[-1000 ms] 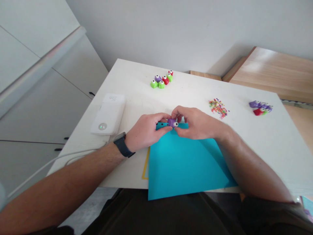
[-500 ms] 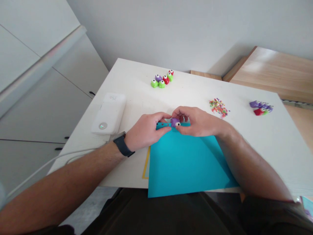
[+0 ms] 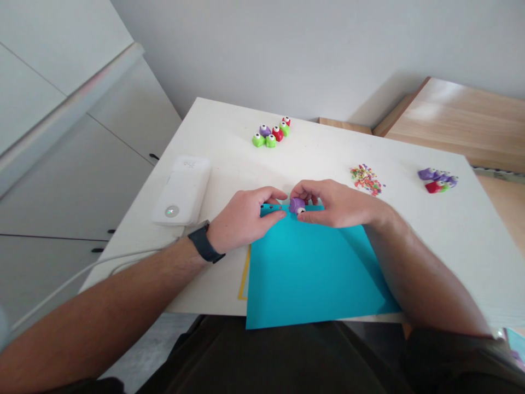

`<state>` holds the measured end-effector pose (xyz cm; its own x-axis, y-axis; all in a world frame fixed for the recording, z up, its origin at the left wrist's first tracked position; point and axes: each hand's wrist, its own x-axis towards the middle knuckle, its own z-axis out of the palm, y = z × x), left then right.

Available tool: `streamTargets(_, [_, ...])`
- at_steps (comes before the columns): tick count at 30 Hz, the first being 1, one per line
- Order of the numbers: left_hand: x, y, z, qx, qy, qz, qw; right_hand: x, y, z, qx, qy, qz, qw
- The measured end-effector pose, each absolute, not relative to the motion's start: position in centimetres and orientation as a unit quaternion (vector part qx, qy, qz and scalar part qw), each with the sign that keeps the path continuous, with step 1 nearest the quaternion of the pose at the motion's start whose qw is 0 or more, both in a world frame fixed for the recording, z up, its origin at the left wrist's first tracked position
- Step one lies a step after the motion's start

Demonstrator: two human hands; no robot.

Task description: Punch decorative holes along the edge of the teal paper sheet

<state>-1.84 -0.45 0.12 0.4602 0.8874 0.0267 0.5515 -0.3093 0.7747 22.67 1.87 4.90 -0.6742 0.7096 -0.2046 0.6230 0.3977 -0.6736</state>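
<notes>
One purple punch (image 3: 297,206), w/ a white knob on it, sits at the far edge of the blue sheet (image 3: 320,273), approx. mid-width. R hand (image 3: 338,203) grips it: fingers bent round the back, thumb at the front by the knob. L hand (image 3: 241,216) has thumb & index parted, tips apart, just L of the punch w/ a gap between; can't tell if the thumb presses the sheet or only hovers over it. Betw. those tips, a row of small star marks (image 3: 271,207) runs along the edge, prob. punched holes.

To do it well: seat the edge fully in the slot (slot itself not visible), keep the punch square to the edge, & match spacing to the row on the L. L thumb should pin the sheet flat near the punch, but clear of the last mark, so nothing creases. Press straight down on the knob, full stroke, then let it come all the way up before sliding, else the paper may snag or tear. Watch the near end too: sheet overhangs the surface (image 3: 229,158) there, so a bump could shift it.

Nearby: colored paper bits (image 3: 366,179) past R hand, a punch cluster (image 3: 270,133) at the back, another small group (image 3: 438,180) far R, & a white device (image 3: 182,191) beyond the L wrist.
</notes>
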Motion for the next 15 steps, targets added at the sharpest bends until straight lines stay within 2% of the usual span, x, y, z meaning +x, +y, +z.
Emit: streamTargets(15, [-1.90, -0.50, 0.20, 0.772, 0.454, 0.248, 0.370, 22.86, 2.26, 4.60, -0.386, -0.829, 0.403, 0.030])
